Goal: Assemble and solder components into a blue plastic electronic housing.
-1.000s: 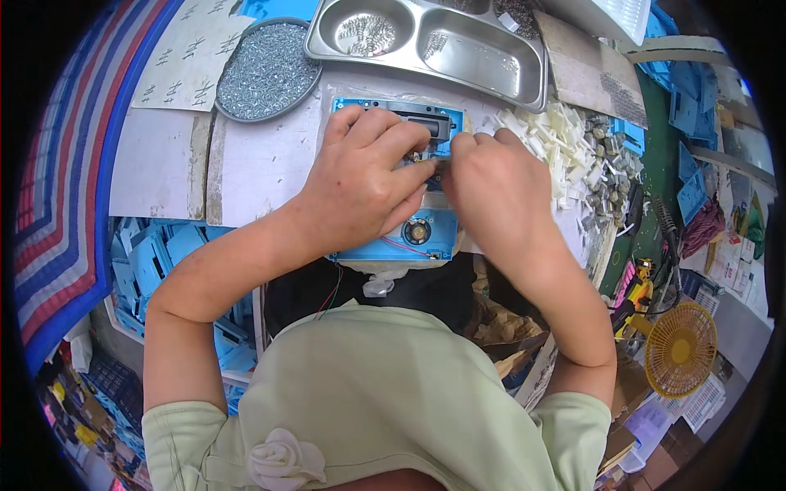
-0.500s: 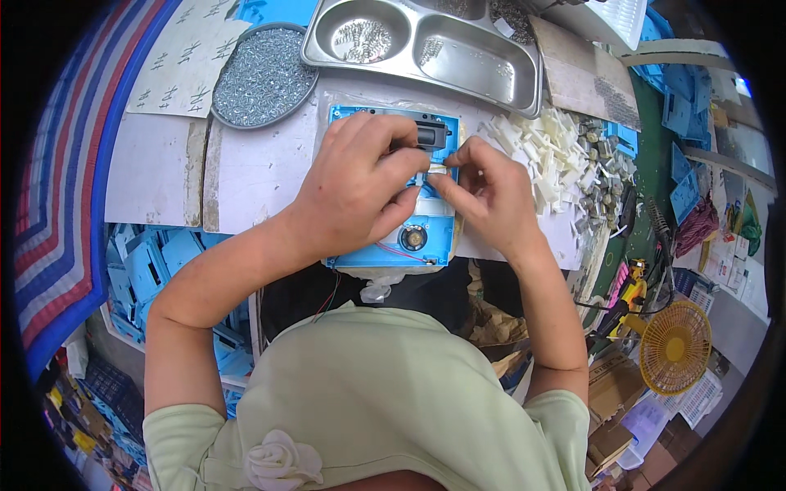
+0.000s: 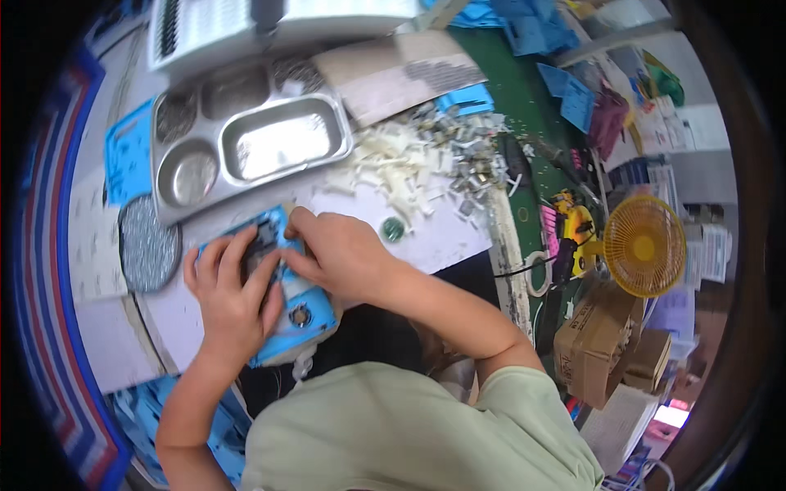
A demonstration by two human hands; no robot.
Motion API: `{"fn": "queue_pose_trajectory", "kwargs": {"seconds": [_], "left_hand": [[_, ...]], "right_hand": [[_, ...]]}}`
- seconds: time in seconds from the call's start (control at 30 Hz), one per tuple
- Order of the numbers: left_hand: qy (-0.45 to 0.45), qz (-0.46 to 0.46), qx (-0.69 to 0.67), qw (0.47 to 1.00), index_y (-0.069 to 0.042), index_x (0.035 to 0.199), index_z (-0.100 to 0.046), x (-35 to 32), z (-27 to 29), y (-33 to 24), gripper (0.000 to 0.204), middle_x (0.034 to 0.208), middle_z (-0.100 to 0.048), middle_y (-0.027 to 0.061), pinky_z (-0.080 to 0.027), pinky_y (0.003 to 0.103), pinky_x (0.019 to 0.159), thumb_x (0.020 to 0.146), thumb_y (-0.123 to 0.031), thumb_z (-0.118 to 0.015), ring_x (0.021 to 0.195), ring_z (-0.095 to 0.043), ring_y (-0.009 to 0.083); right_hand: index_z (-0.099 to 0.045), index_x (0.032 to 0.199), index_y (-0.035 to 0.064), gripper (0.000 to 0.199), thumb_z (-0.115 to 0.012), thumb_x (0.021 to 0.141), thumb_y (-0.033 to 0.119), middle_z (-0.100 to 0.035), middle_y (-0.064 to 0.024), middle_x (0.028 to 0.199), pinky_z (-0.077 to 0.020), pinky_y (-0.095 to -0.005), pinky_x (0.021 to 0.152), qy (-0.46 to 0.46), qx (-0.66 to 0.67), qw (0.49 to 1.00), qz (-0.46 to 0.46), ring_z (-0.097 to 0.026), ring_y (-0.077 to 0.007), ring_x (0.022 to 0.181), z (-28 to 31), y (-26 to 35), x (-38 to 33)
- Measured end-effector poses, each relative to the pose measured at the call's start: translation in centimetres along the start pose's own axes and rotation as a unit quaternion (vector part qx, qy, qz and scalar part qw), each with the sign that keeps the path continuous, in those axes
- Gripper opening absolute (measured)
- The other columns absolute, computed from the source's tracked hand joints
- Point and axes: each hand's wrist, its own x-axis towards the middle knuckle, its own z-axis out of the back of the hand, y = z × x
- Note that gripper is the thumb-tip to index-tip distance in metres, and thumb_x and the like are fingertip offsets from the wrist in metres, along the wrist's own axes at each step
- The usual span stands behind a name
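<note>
While both of my hands rest on the blue plastic device (image 3: 288,315), it lies flat on the white work surface (image 3: 442,233) at the near edge, directly in front of my chest. My left hand (image 3: 232,301) lies over its left half, fingers spread and curled down onto the dark window in its upper face, palm pressing the body. My right hand (image 3: 340,255) is closed at the device's top right corner, thumb and forefinger pinched together there; whether a small part sits between them I cannot tell. A round silver knob shows on the device's lower face, uncovered between my hands.

Just beyond the device stands a steel compartment tray (image 3: 246,151), its cells holding small metal parts. To its left lies a round dish of grey screws (image 3: 149,245). To the right of the tray a heap of white plastic pieces (image 3: 397,168) spreads over the surface, mixed with small metal clips (image 3: 467,155). A small green disc (image 3: 393,230) lies just beside my right wrist. Well apart, at the right, a yellow fan (image 3: 644,245) stands above cardboard boxes (image 3: 606,340).
</note>
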Motion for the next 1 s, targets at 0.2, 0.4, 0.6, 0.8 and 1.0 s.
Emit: {"fn": "queue_pose_trajectory", "kwargs": {"seconds": [0.2,0.4,0.6,0.8,1.0], "left_hand": [[0.034,0.002,0.032,0.999,-0.013,0.12,-0.072,-0.3,0.6,-0.1,0.044,0.145,-0.052,0.0161,-0.022,0.062,0.115,0.076,-0.018,-0.072,0.131,-0.045,0.0387],[0.059,0.016,0.006,0.998,-0.013,0.114,-0.074,0.0,0.5,0.0,0.041,0.145,-0.052,0.0174,-0.023,0.066,0.114,0.073,-0.02,-0.073,0.128,-0.045,0.0415],[0.069,0.025,0.007,0.997,-0.017,0.112,-0.076,-0.5,0.4,0.1,0.038,0.142,-0.053,0.0143,-0.021,0.063,0.114,0.075,-0.026,-0.074,0.127,-0.044,0.0387],[0.097,0.042,-0.002,0.994,-0.019,0.121,-0.072,-0.4,0.8,0.0,0.05,0.147,-0.051,0.0161,-0.026,0.062,0.112,0.072,-0.026,-0.076,0.127,-0.045,0.0405],[0.031,0.015,-0.025,0.999,-0.017,0.121,-0.071,-0.5,0.0,0.9,0.047,0.148,-0.05,0.0141,-0.025,0.06,0.114,0.074,-0.021,-0.074,0.132,-0.043,0.0382]], "right_hand": [[-0.075,0.096,-0.0013,0.029,-0.07,0.092,0.027,-0.071,-0.0068,0.076,-0.0542,-0.0327,0.064,-0.082,-0.098,0.985,-0.118,-0.067,-0.0149,0.068,25.4,-7.4,10.7],[-0.076,0.113,0.0026,0.031,-0.064,0.085,0.01,-0.065,-0.0177,0.138,-0.0541,-0.0478,0.1,-0.019,-0.531,0.812,-0.242,-0.064,-0.0403,0.123,35.5,-29.0,21.8],[-0.067,0.125,0.0041,0.036,-0.06,0.09,0.011,-0.059,-0.0249,0.137,-0.0544,-0.0499,0.1,-0.044,-0.526,0.84,-0.124,-0.062,-0.0416,0.124,29.5,-33.7,26.1],[-0.072,0.101,0.0016,0.03,-0.076,0.083,0.026,-0.074,-0.0187,0.093,-0.0532,-0.0439,0.077,-0.24,-0.392,0.888,-0.025,-0.072,-0.0333,0.089,35.4,-36.4,23.6],[-0.062,0.133,0.0018,0.051,-0.076,0.09,0.022,-0.071,-0.0091,0.111,-0.0505,-0.03,0.078,-0.265,-0.344,0.897,-0.085,-0.062,-0.0137,0.088,53.0,-36.1,15.2]]}}
